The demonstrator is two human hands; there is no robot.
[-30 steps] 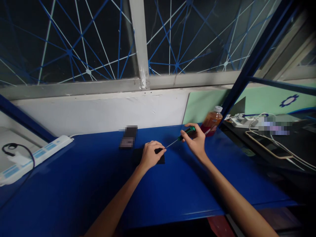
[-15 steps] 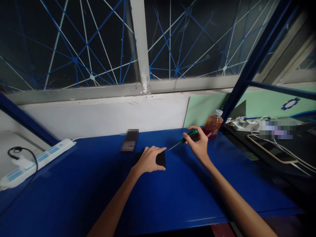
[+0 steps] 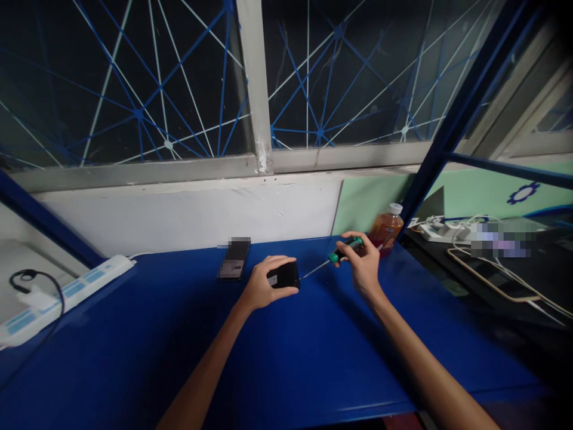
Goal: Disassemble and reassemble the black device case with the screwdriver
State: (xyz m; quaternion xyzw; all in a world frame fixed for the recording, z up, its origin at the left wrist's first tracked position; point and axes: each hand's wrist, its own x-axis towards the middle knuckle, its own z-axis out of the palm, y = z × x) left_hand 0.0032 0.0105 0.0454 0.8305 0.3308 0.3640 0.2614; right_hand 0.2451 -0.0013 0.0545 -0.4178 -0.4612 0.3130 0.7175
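Note:
A flat black rectangular object (image 3: 285,276), with a small light mark on its face, is held between the thumb and fingers of my left hand (image 3: 265,282). What it is exactly I cannot make out. My right hand (image 3: 362,263) grips a screwdriver (image 3: 339,253) by its green and black handle. The thin metal shaft points left and down, and its tip is at the right edge of the black object; whether it touches I cannot tell. Behind my left hand, a dark phone (image 3: 235,259) lies on the blue table (image 3: 286,358).
A bottle (image 3: 387,228) with reddish drink and a white cap stands behind my right hand. At the left lies a white power strip (image 3: 67,298) with a black cable. On the dark surface at the right are a phone (image 3: 492,275), white cables and another power strip (image 3: 441,232).
My left hand has closed on the black object and tilted it so that more of its face shows. The screwdriver's tip has come to its right edge.

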